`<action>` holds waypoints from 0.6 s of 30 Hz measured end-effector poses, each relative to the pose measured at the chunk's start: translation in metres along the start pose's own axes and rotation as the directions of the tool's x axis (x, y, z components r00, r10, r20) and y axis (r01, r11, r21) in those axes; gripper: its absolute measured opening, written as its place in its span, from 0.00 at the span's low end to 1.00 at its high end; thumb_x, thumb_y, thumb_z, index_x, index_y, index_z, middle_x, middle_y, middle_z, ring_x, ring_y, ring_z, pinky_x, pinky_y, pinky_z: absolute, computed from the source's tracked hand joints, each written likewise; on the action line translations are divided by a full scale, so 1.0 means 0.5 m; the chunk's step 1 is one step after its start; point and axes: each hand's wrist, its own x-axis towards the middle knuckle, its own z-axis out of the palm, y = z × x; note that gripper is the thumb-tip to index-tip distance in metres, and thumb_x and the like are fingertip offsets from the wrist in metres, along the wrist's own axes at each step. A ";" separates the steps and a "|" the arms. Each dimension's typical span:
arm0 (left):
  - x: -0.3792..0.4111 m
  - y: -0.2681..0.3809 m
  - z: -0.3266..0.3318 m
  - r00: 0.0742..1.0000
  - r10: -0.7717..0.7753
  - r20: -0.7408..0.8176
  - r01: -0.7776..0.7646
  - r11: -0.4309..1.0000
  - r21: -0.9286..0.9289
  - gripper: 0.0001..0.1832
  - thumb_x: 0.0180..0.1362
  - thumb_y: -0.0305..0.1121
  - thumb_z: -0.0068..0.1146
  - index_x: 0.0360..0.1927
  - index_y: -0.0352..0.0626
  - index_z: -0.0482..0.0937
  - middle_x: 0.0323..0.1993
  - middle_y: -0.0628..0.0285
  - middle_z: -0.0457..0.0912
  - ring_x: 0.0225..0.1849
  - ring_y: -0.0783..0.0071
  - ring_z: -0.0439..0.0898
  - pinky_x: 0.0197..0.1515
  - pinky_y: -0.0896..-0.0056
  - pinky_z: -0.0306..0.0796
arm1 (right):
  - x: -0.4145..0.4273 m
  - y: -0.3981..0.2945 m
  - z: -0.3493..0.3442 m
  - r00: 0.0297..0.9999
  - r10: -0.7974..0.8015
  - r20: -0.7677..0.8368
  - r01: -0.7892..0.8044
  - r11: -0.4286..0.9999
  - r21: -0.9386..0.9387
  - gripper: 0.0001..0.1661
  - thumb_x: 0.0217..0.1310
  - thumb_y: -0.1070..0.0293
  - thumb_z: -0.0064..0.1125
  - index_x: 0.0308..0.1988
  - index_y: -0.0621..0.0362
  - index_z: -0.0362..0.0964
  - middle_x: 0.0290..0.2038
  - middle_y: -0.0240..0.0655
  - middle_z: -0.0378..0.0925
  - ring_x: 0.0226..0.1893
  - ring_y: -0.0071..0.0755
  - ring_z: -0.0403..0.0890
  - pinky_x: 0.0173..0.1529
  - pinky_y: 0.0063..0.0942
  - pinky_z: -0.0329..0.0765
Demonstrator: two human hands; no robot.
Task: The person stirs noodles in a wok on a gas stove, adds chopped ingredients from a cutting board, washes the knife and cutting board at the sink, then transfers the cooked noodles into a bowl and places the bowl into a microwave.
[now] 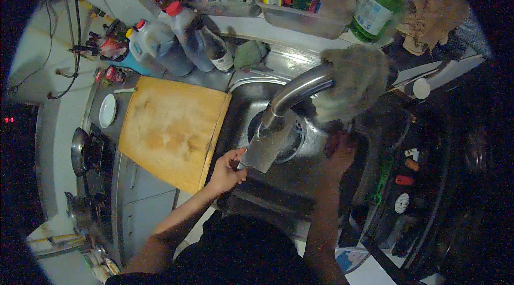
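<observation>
My left hand (pixel 229 170) grips the near end of a flat, greyish rectangular object (pixel 267 146), possibly a cleaver blade. Its far end lies beneath the spout of a steel faucet (pixel 299 90). Below it, a round vessel (pixel 299 150) sits in the stainless steel sink (pixel 257 102), partly covered by the flat object. Over the sink's right side is my right hand (pixel 341 146), blurred and in shadow. Something dark reddish shows at its fingers, but I cannot make out whether it is held. A greyish cloth (pixel 351 82) hangs over the faucet's base.
A wooden cutting board (pixel 172 132) lies left of the sink, near a white dish (pixel 107 110). Large plastic jugs (pixel 164 50) and a dark bottle (pixel 217 50) stand behind it. A plastic bin (pixel 305 20) and a green bottle (pixel 371 12) line the back ledge. Brushes (pixel 401 203) lie at right.
</observation>
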 end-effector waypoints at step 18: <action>0.010 0.073 -0.007 0.954 0.251 -0.164 -0.108 0.798 0.592 0.29 0.41 0.21 0.57 0.52 0.40 0.68 0.45 0.49 0.75 0.47 0.56 0.74 0.48 0.66 0.69 | -0.143 -0.039 0.184 0.786 0.363 0.500 -0.490 0.860 0.146 0.19 0.52 0.74 0.56 0.46 0.53 0.64 0.29 0.32 0.72 0.24 0.25 0.73 0.24 0.21 0.73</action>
